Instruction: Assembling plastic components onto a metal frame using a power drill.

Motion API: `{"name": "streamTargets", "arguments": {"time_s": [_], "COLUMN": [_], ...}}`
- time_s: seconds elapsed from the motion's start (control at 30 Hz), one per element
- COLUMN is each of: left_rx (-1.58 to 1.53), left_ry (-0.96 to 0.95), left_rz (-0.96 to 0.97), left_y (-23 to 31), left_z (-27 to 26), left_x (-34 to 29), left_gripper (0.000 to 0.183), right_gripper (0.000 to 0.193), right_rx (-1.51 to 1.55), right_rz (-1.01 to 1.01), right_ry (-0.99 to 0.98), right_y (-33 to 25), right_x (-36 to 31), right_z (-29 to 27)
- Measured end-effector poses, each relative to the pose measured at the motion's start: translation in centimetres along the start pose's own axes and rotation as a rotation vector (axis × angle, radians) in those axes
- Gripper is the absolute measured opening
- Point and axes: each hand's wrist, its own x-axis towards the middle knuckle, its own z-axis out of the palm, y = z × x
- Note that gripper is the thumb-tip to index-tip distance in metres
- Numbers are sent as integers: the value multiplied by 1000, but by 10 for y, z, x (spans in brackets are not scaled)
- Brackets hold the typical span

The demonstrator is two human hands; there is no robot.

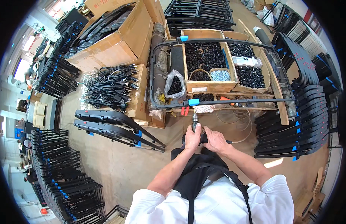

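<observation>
Both of my hands are at a dark power driver point(195, 118) with a silver nose, held in front of my waist and pointing toward the bench. My left hand point(193, 139) wraps round its body, thumb along the top. Beside it, my right hand point(215, 141) is closed on the tool's rear part, which the fingers mostly hide. Just beyond the driver's tip lies the near bar of a black tubular frame point(240, 101) with blue tape pieces. Red-handled pliers or a similar tool point(185, 111) hang at the bench edge.
Wooden trays point(211, 87) of black plastic parts and screws sit inside the frame. Bundled black cables point(111, 87) lie on a carton at left, near two leaning black panels point(106, 125). Stacked black frames point(292, 127) stand at right. A pale hose point(247, 136) trails on the floor.
</observation>
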Motion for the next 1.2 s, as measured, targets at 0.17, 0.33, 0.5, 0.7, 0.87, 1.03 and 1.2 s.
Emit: {"name": "streamTargets", "arguments": {"time_s": [0.17,0.33,0.5,0.7,0.87,1.03,1.2], "left_rx": [-26,3,21,-26,-11,5,-25], "left_ry": [15,9,33,-7,4,-15,-1], "left_rz": [-26,-31,-5,-26,-33,-30,-35], "left_y": [1,10,1,-1,-5,-10,-10], "left_z": [2,3,5,4,3,2,1], "left_x": [5,6,14,9,5,1,-8], "left_gripper": [53,54,55,55,55,63,59], "right_gripper": [95,92,67,59,58,56,60], "right_rx": [-10,-13,-41,65,76,73,21], "right_rz": [8,6,-108,-61,-69,-61,-88], "right_ry": [-12,4,27,66,70,85,104], "right_y": [-5,-4,5,-5,-7,-9,-9], "right_x": [6,7,12,4,0,-5,-9], "right_z": [-9,-12,4,5,6,10,14]}}
